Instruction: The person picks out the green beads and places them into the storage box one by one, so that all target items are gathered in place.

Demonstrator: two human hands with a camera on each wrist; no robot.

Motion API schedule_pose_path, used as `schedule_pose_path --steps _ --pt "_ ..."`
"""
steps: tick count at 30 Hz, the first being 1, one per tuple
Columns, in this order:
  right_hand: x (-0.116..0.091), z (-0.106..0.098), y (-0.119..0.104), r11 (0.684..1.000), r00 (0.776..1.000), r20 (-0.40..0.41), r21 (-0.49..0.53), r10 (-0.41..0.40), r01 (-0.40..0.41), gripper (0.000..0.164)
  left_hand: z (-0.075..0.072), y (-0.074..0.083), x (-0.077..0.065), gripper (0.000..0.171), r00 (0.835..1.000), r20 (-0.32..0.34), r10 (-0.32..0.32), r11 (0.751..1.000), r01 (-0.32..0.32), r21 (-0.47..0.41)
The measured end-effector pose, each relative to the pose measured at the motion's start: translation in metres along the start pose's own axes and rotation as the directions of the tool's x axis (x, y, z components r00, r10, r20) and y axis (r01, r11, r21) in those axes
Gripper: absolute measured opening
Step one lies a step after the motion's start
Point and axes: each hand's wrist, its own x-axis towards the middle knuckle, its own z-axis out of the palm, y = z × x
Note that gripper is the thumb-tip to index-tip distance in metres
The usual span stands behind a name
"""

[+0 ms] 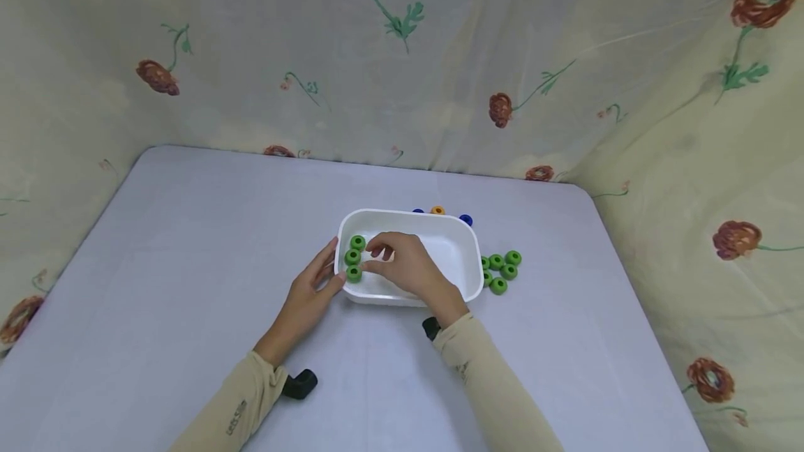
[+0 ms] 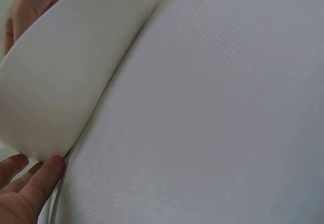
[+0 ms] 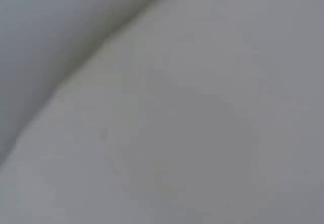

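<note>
A white tray [image 1: 414, 298] sits near the middle of the table. My left hand [image 1: 308, 298] touches its left end from outside, the thumb by the front corner and the other fingers along the wall. In the left wrist view, fingertips [image 2: 53, 165] press against the tray's outer side [image 2: 66, 72]. Inside the tray, three green beads [image 1: 352, 257] stand in a row along the left end. Just right of them is my right hand [image 1: 405, 264], thumb and forefinger apart, with nothing visible between them. The right wrist view shows only a blurred pale surface [image 3: 192, 122].
Several green ring-shaped beads [image 1: 499, 286] lie on the table against and beside the tray's right end. Behind the tray are an orange bead [image 1: 437, 210] and two blue beads [image 1: 465, 219], partly hidden by the rim. A flowered curtain [image 1: 452, 75] hangs behind the table.
</note>
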Motion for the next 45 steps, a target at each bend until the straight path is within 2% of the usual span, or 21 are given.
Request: schedule_pose_path --steps 5,9,15,19,22,27,30,34,38,41,45 --pt "-0.014 -0.023 0.008 0.997 0.994 -0.106 0.076 0.022 -0.014 0.027 0.0 -0.003 -0.003 0.064 1.0 -0.014 -0.011 1.0 0.012 0.024" --pt "-0.03 -0.048 0.021 0.99 0.981 -0.172 0.123 0.085 -0.064 0.026 0.001 -0.003 -0.004 0.064 1.0 -0.009 -0.008 1.0 0.008 0.025" --pt "-0.055 -0.079 0.057 0.974 0.939 -0.277 0.161 0.202 -0.162 0.033 0.002 -0.001 -0.001 0.064 1.0 -0.006 -0.005 0.999 0.005 0.033" --pt "-0.072 -0.092 0.088 0.94 0.886 -0.34 0.236 0.316 -0.245 0.037 0.003 0.0 0.0 0.064 1.0 -0.006 -0.007 0.999 0.007 0.033" --pt "-0.084 -0.098 0.108 0.914 0.83 -0.397 0.272 0.392 -0.302 0.039 0.003 0.001 0.0 0.064 1.0 -0.004 -0.014 0.999 0.015 0.037" --pt "-0.099 -0.1 0.133 0.872 0.723 -0.488 0.297 0.489 -0.389 0.035 0.004 0.001 0.0 0.064 1.0 -0.005 -0.023 0.999 0.023 0.035" --pt "-0.104 -0.099 0.147 0.853 0.684 -0.511 0.349 0.521 -0.388 0.033 0.003 0.0 0.0 0.064 1.0 -0.001 -0.015 0.999 0.015 0.038" --pt "-0.105 -0.098 0.162 0.861 0.668 -0.546 0.373 0.506 -0.347 0.035 0.001 0.002 -0.001 0.064 1.0 0.002 -0.007 0.999 0.007 0.042" --pt "-0.105 -0.097 0.171 0.866 0.679 -0.54 0.359 0.497 -0.348 0.04 0.001 0.002 0.0 0.064 1.0 -0.003 -0.008 0.999 0.008 0.041" --pt "-0.107 -0.094 0.179 0.845 0.678 -0.508 0.375 0.531 -0.381 0.043 0.002 0.001 0.0 0.064 1.0 -0.005 -0.012 0.999 0.012 0.038" --pt "-0.109 -0.089 0.19 0.813 0.657 -0.483 0.404 0.579 -0.419 0.045 0.003 -0.001 0.0 0.064 1.0 -0.003 -0.007 0.999 0.007 0.035"
